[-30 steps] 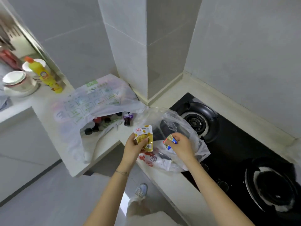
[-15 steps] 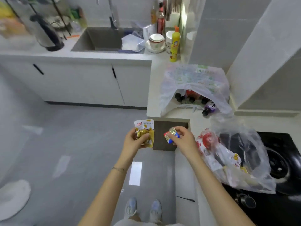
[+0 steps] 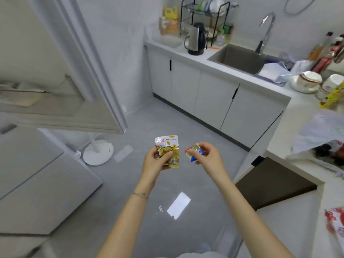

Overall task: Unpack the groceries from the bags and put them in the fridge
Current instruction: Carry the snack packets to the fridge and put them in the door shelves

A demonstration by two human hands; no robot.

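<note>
My left hand (image 3: pixel 155 162) holds a flat yellow and white snack packet (image 3: pixel 170 148) upright over the floor, thumb across its front. My right hand (image 3: pixel 209 158) pinches a small red, gold and blue packet (image 3: pixel 193 153) beside it. The fridge (image 3: pixel 35 175) is at the lower left with its upper door (image 3: pixel 55 71) swung open. A white printed grocery bag (image 3: pixel 322 135) with dark bottles inside lies on the counter at the right edge. A corner of a second bag with red print (image 3: pixel 335 226) shows at the lower right.
White cabinets (image 3: pixel 214 94) run along the back under a counter with a sink (image 3: pixel 238 58), a kettle (image 3: pixel 196 40) and a dish rack (image 3: pixel 206 15). Bowls (image 3: pixel 309 80) and bottles stand at the right. A white round fan base (image 3: pixel 98 152) sits on the grey floor.
The view has swung left, away from the stove and bags toward the fridge and sink. Both hands kept their packets and stayed in front of me.
</note>
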